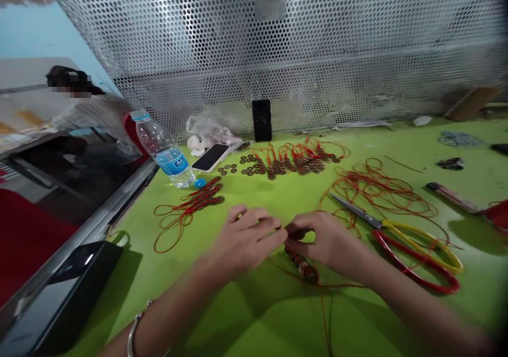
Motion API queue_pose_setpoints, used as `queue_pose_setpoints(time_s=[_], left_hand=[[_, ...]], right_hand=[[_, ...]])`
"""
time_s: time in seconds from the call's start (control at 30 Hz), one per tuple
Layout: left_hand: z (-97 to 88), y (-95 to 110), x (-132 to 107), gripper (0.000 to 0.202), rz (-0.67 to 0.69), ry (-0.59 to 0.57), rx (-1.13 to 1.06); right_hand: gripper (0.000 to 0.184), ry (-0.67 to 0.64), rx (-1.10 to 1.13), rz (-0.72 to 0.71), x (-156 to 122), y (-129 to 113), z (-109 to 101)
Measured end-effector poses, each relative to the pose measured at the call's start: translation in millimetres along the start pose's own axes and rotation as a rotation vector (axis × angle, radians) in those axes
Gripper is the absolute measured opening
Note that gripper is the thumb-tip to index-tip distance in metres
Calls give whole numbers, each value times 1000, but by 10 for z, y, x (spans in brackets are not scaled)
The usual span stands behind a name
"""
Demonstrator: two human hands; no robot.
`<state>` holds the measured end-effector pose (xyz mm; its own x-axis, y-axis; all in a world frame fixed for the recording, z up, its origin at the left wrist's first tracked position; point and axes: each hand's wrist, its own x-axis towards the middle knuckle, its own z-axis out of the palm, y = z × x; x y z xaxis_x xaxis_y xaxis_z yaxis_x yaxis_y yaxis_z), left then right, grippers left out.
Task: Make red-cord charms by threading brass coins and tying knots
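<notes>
My left hand (pixel 250 239) and my right hand (pixel 320 235) meet fingertip to fingertip over the middle of the green table. The right thumb and index finger pinch the upper end of a string of brown coins (pixel 305 269) tied with red cord. That string hangs or lies just below the right hand, and loose red cord ends (pixel 324 314) trail from it toward me. The left fingers are bent and pressed together at the tips; what they grip there is hidden. Scissors (pixel 381 222) with one yellow and one red handle lie right of my right hand.
Tied coin strings (pixel 206 195) lie left, more strung coins (pixel 305 161) at the back, beside loose coins (pixel 249 165). A tangle of red cord (pixel 381 187) is at right. A water bottle (pixel 172 161), a flat phone (pixel 211 157) and an upright phone (pixel 262 119) stand near a perforated metal panel (pixel 222 65).
</notes>
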<state>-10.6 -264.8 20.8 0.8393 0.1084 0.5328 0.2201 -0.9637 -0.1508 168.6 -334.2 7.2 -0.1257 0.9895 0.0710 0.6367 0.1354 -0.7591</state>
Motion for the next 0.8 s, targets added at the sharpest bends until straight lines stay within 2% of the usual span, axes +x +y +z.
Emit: queue_pose_setpoints(time_s=[0.2, 0.37, 0.47, 0.53, 0.63, 0.73, 0.8], left_hand=[[123, 46, -3, 6, -284, -32, -165], [84, 98, 31, 14, -508, 65, -309], [72, 125, 17, 28, -614, 157, -507], [95, 137, 3, 29, -728, 203, -696], [157, 146, 0, 25, -893, 174, -925], [198, 155, 23, 23, -881, 87, -982], [201, 158, 41, 15, -855, 74, -964]], right_hand=[[10, 73, 22, -27, 10, 11, 47], [14, 132, 171, 47, 5, 6, 60], [11, 169, 258, 68, 8, 21, 52], [8, 194, 275, 79, 15, 36, 47], [8, 207, 257, 80, 23, 52, 50], [7, 193, 269, 78, 17, 48, 66], [7, 186, 285, 83, 10, 36, 76]])
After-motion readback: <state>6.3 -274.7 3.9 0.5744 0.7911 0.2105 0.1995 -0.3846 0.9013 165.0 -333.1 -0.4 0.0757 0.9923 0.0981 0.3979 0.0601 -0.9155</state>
